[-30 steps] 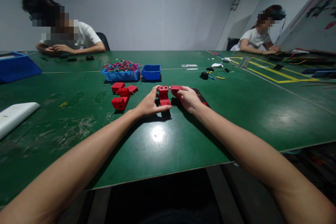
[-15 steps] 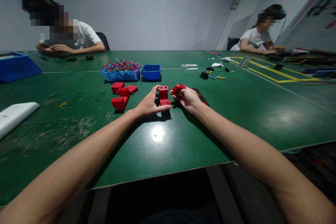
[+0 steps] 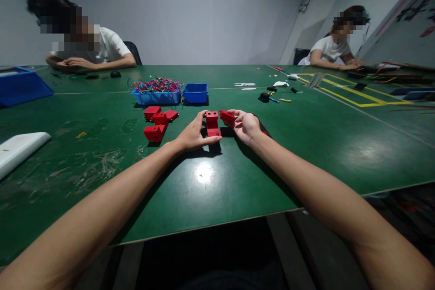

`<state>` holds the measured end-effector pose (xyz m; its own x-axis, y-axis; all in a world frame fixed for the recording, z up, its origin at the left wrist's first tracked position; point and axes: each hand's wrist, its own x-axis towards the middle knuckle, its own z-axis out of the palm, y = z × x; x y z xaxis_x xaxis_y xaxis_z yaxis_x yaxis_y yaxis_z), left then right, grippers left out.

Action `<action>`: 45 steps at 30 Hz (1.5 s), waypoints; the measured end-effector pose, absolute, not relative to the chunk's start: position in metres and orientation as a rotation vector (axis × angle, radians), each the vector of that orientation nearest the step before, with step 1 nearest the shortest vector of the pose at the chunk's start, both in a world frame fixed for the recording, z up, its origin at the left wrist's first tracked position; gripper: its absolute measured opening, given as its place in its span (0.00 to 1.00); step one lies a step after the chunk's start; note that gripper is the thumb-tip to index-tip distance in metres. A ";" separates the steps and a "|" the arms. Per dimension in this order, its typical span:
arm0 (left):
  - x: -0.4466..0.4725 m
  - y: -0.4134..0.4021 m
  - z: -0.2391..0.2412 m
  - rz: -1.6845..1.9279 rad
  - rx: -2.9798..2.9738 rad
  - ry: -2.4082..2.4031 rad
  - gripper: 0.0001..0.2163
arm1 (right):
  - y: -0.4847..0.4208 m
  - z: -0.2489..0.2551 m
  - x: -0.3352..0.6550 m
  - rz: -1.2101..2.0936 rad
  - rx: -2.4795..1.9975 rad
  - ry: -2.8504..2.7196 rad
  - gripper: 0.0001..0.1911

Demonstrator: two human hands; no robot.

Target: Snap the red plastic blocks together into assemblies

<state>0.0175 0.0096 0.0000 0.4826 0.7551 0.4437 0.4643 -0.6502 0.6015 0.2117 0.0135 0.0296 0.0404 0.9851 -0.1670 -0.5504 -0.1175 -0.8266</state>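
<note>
Two hands in head view, both over the green counter (image 3: 244,181). L hand (image 3: 190,136): thumb at near end, fingers at far end, pinching stepped red block (image 3: 212,123); can't tell if it touches the counter. R hand (image 3: 248,128): fingers pinching red part (image 3: 227,118), tilted, just R of block, slim gap btwn. Dark item (image 3: 266,133) partly hidden by R wrist. Red pile (image 3: 159,119) L of L hand. Beyond: blue bin (image 3: 158,98) heaped w/ wires (image 3: 158,85), blue tray (image 3: 196,95) beside it. Wht case (image 3: 22,152) far L. Across: person (image 3: 112,45) L, another (image 3: 328,52) R.
</note>
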 end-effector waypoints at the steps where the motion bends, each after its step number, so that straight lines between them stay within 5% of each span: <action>1: 0.017 0.010 0.000 0.990 2.337 1.015 0.42 | 0.014 0.030 0.212 1.477 -0.909 -0.636 0.18; 5: 0.018 0.010 0.000 0.991 2.347 1.020 0.42 | 0.015 0.026 0.209 1.407 -0.960 -0.628 0.07; 11: 0.018 0.009 0.001 0.986 2.329 0.999 0.41 | 0.013 0.014 0.206 1.327 -0.984 -0.738 0.16; 20: 0.017 0.010 0.000 0.992 2.326 1.019 0.43 | 0.012 0.016 0.208 1.364 -1.027 -0.832 0.08; 39: 0.017 0.009 0.001 0.977 2.325 1.011 0.43 | 0.008 0.025 0.204 1.350 -1.052 -0.745 0.18; 45: 0.018 0.009 -0.001 0.979 2.326 1.023 0.43 | 0.000 0.031 0.205 1.355 -1.185 -0.785 0.14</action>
